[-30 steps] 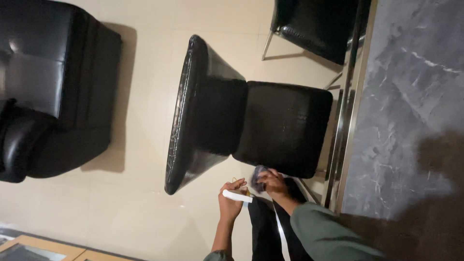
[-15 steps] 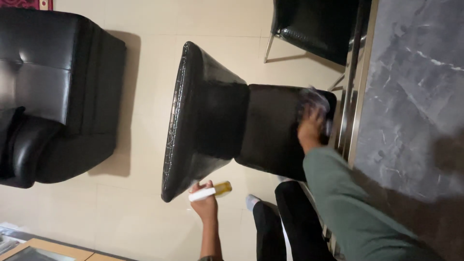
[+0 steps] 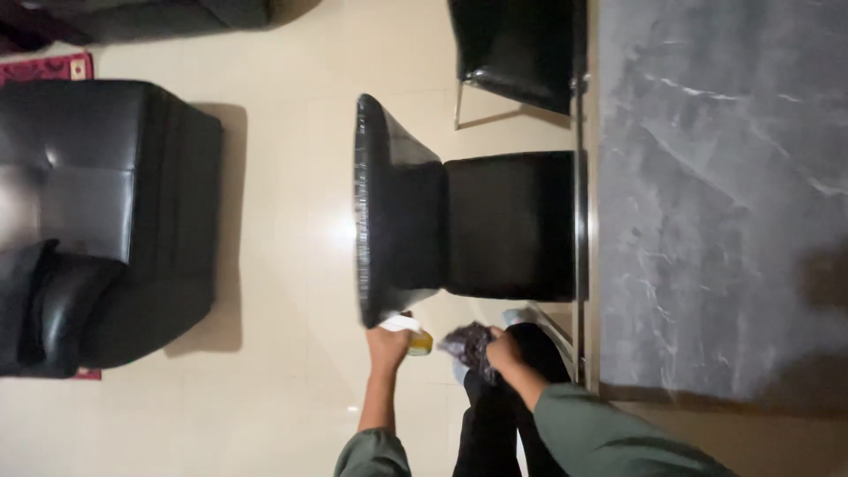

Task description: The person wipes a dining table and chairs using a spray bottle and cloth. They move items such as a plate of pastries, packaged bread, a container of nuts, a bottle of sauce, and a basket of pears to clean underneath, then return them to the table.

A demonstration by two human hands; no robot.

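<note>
Far out to the left of our left hand [image 3: 389, 346] we see a black leather armchair [image 3: 97, 221] on the pale tiled floor [image 3: 283, 265], with a strip of red rug [image 3: 44, 68] past its far corner. Well apart from that hand, the armchair throws a soft shadow toward us.

Our left hand is clenched around a small spray bottle [image 3: 408, 334], white at the top and yellow-amber in the body; the bottle sticks out just beyond the knuckles and sits right at the near lower corner of the black chair's [image 3: 468, 225] backrest, though we cannot tell whether it touches the leather. That chair lies directly beyond both hands, its curved back to the left and its flat seat to the right.

Just to the right of the bottle, our right hand [image 3: 501, 349] grasps a crumpled dark cloth [image 3: 465, 340], bunched between the two hands and close to the seat's near edge without resting on it. Below the hands we see our dark trousers [image 3: 495, 415] and green sleeves [image 3: 601, 437].

Right of the right hand runs a metal table frame [image 3: 579, 221], and past it a grey marbled tabletop [image 3: 715, 194]. Farther beyond, a second black chair [image 3: 512, 49] stands on thin metal legs.
</note>
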